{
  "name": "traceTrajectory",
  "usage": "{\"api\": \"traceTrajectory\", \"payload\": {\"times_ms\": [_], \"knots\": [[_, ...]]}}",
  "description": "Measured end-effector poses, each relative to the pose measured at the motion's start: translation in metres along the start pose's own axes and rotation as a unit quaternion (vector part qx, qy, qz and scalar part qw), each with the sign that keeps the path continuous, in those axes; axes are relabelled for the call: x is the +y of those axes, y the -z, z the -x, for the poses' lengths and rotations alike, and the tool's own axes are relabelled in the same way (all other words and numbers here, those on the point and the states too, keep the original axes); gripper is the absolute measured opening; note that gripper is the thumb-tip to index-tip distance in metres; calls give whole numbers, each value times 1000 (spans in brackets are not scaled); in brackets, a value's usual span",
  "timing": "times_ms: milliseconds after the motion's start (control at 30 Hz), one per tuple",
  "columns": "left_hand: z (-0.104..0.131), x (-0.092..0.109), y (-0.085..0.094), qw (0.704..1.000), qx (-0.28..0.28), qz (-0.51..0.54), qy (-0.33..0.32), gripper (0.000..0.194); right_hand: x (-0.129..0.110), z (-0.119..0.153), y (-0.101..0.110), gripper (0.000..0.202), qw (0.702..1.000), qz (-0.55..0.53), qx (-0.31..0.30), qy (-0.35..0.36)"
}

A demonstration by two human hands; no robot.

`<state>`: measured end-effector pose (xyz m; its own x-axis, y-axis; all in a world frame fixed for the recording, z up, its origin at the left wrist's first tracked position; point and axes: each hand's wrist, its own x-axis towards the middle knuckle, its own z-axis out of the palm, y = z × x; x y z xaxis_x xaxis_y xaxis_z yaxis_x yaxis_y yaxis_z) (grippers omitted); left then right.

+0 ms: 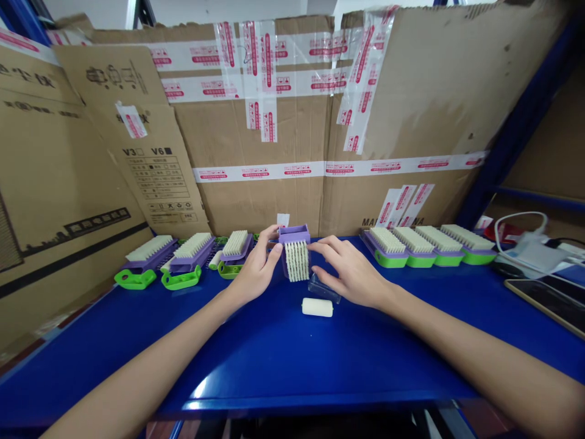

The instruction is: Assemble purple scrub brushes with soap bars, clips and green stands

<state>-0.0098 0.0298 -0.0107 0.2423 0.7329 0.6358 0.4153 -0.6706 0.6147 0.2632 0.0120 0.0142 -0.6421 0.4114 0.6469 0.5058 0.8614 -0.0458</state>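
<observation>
A purple brush with cream bristles stands on end in the middle of the blue table. My left hand grips its left side, thumb near the top. My right hand reaches in from the right, fingertips touching the brush's right edge. Just in front of the brush lies a small clear plastic piece, and nearer me a white cylindrical roller lies on its side, apart from both hands.
Three purple brushes with green handles lie in a row at the left. Several brushes with green bases line up at the right. Taped cardboard boxes wall off the back. A phone and white cables sit at far right.
</observation>
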Motion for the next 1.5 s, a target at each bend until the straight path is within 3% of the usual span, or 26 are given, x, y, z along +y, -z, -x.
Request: {"api": "traceTrajectory", "payload": {"times_ms": [567,833,1000,1333,1500], "knots": [[0,12,1,999,-12,20,25,60,-2,-1,1,38,1000,9,2,-21],[-2,11,2,1000,-1,13,19,48,-1,0,1,43,999,26,5,-25],[-1,13,2,1000,-12,8,26,56,-1,0,1,41,999,22,4,-25],[-1,16,1,999,-2,20,30,59,1,2,-3,44,1000,-19,-8,-1],[-1,14,1,999,-1,34,30,51,0,2,-3,44,1000,-18,-9,19]]}}
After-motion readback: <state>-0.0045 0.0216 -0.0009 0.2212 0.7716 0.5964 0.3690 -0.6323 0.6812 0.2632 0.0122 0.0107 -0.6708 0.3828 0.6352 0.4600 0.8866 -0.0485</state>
